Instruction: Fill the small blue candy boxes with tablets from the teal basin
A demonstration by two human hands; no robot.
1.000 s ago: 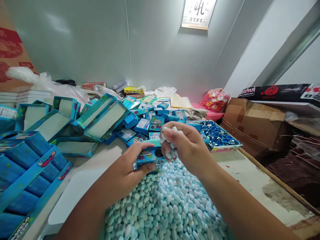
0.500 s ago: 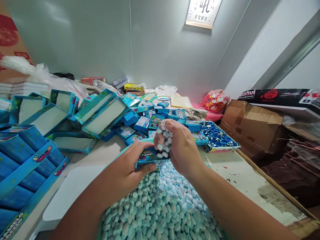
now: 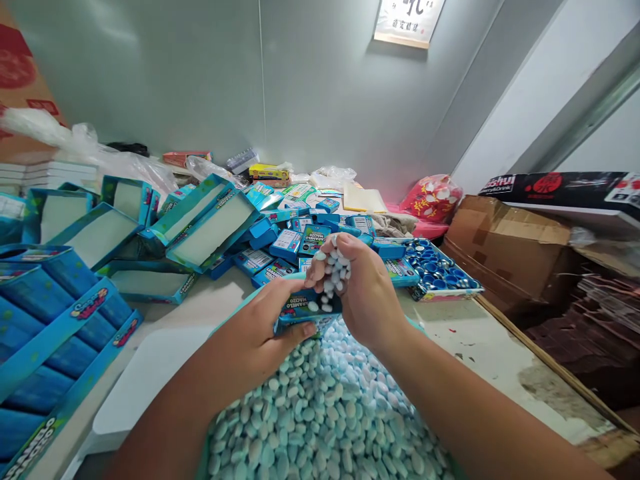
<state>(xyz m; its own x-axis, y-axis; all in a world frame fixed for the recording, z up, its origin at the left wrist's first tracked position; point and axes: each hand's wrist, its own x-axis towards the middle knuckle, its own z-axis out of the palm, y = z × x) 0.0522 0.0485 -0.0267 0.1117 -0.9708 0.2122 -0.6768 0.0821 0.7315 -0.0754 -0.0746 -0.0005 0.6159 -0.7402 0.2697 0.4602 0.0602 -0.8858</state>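
My left hand (image 3: 267,317) is closed around a small blue candy box (image 3: 297,308) printed "Caramelo Macizo", tilted above the candy heap. Just over the box's opening, my right hand (image 3: 363,283) curls around a handful of pale candies (image 3: 336,270), and a few of them lie at the opening. Below both hands, a teal-rimmed tub is filled with pale blue and white candies (image 3: 320,413). Behind my hands, several blue candy boxes (image 3: 315,239) lie in a loose pile.
Blue display trays (image 3: 210,230) lean together at the left, near a tray packed with blue boxes (image 3: 65,347). A white lid (image 3: 145,373) lies beside the tub. To the right are a tray of shiny blue caps (image 3: 440,270) and a brown carton (image 3: 505,253).
My right hand has moved left and over the box, turning so its candies face the opening. Some candies have dropped from it to the opening. My left hand keeps its hold.
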